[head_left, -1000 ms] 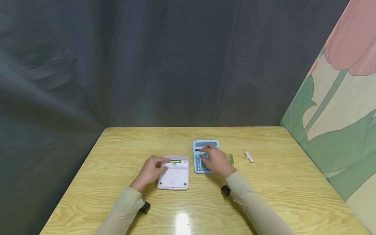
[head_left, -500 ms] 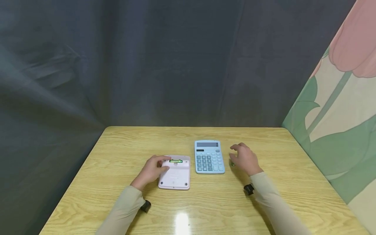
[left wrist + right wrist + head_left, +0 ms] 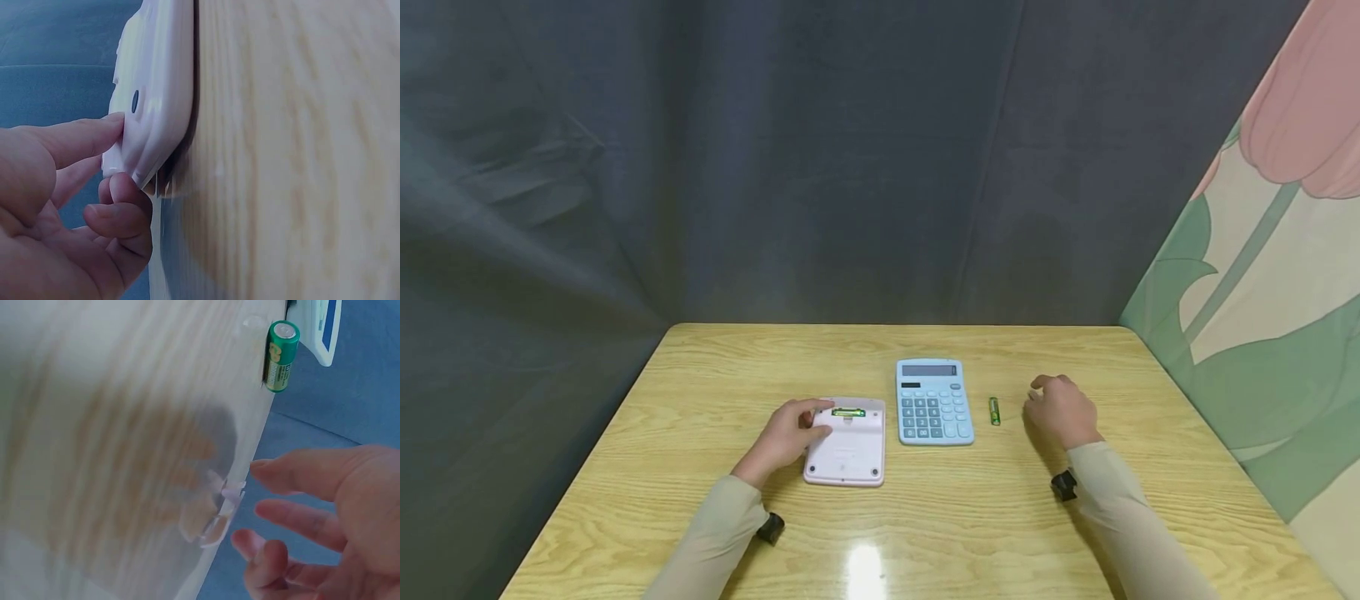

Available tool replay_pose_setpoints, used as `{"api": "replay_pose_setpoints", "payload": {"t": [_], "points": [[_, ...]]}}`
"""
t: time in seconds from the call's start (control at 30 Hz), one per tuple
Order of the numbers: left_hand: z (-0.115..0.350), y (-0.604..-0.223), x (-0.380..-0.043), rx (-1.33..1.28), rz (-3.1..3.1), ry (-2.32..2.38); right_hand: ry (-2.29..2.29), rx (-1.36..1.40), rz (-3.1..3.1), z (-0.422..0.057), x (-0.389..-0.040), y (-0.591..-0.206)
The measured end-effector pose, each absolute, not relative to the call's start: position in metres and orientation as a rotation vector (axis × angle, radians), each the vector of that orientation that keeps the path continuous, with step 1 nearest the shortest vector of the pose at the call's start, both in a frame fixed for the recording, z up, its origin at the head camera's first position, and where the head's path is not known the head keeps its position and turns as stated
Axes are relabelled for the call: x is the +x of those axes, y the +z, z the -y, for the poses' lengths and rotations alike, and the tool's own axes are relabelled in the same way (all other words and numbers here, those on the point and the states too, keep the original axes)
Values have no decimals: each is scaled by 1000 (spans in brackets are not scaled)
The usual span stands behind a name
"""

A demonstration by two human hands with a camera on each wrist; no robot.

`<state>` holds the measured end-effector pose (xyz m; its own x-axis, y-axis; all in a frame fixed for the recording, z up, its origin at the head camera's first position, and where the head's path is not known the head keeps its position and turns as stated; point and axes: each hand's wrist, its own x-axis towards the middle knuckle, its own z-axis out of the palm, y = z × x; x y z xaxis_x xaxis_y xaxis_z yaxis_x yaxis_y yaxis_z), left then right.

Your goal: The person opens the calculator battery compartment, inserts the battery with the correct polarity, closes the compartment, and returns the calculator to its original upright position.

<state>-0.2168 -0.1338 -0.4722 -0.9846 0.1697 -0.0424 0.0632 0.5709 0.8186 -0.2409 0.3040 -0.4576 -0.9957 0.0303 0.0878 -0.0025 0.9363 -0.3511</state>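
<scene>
Wood-grain tabletop (image 3: 722, 367), dark curtain (image 3: 850, 167) behind. Left grip (image 3: 786, 433) clamped on face-down pink calculator (image 3: 846, 457), thumb and fingers at its edge. Right grip (image 3: 1063, 412) holds nothing: fingers loosely apart, near small pink cover (image 3: 232, 492). Two calculators, blue calculator (image 3: 934, 402) face up beside pink; two green batteries: slotted battery (image 3: 848, 412) in pink's back, loose battery (image 3: 995, 411) right of blue.

You're facing white glare on the glossy, yellow wood-grain table (image 3: 955, 517).
Your bare right hand (image 3: 1063, 413) is casting shadow; wrist views are looking bluish.
</scene>
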Motion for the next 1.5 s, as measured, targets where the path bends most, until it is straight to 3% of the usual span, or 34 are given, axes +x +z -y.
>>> {"api": "replay_pose_setpoints", "payload": {"t": [0.97,1.5], "points": [[135,-474,-217,190,-2622,1468,608,-250,3071,-313,-241,-456],[133,-473,-218,167,-2689,1401,891,97,2834,-278,-249,-459]]}}
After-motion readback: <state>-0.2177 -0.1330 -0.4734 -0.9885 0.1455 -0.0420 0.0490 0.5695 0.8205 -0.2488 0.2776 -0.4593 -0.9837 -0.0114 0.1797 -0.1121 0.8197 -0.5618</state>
